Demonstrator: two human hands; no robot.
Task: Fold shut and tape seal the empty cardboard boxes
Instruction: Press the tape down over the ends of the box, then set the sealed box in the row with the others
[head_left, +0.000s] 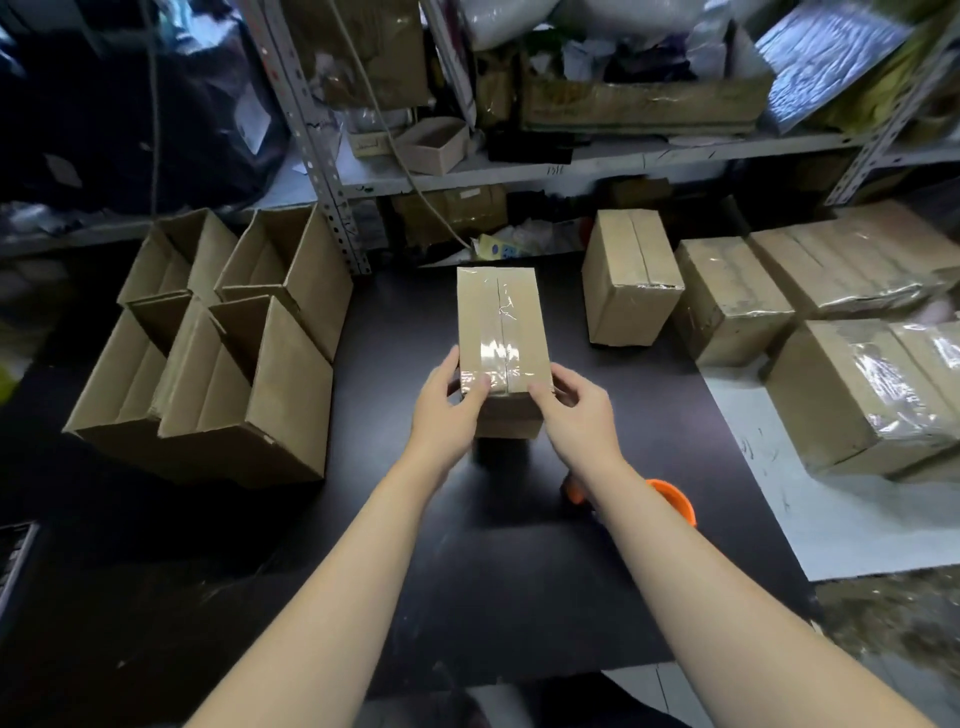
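A closed cardboard box (500, 317) stands in the middle of the black table (395, 545), its top flaps folded shut with clear tape along the centre seam. My left hand (448, 399) grips its near left corner, thumb pressing on the taped top. My right hand (574, 405) holds the near right corner, fingers on the top edge. An orange tape dispenser (672, 500) lies on the table just under my right forearm, partly hidden.
Several open empty boxes (218, 343) stand at the left. Several sealed taped boxes (737, 296) sit at the right, some on a white sheet (810, 509). A metal shelf (571, 166) full of clutter rises behind the table.
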